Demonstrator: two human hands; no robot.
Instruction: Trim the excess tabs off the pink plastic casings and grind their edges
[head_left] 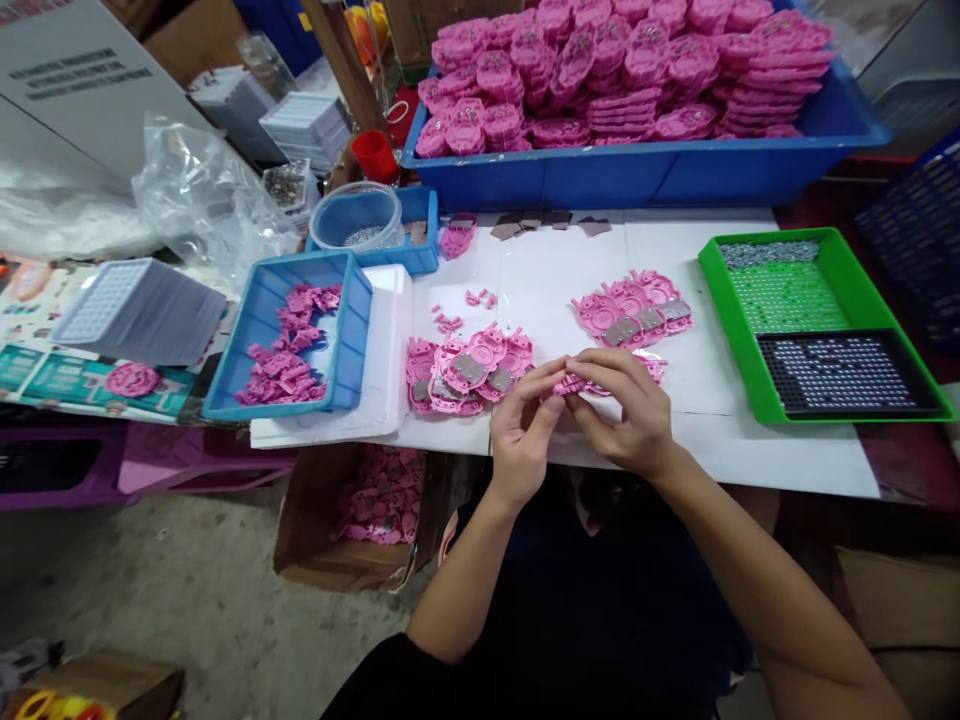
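Near the table's front edge, my left hand (525,425) and my right hand (630,410) meet around a small pink plastic part (556,386). Fingers and thumbs of both pinch it, and they cover most of its shape. Just left of my hands lies a pile of pink plastic casings (469,372) with grey plates on them. Beyond my right hand is a row of similar pink casings (632,308), also with grey plates. More pink pieces show partly behind my right fingers. Some tiny pink bits (448,323) lie loose behind the left pile.
A blue bin (292,335) of pink pieces stands at left, with a small blue tray (427,230) behind it. At right sits a green tray (757,375) of metal pins. A large blue crate (645,178) heaped with pink casings spans the back. Below is a cardboard box (304,530).
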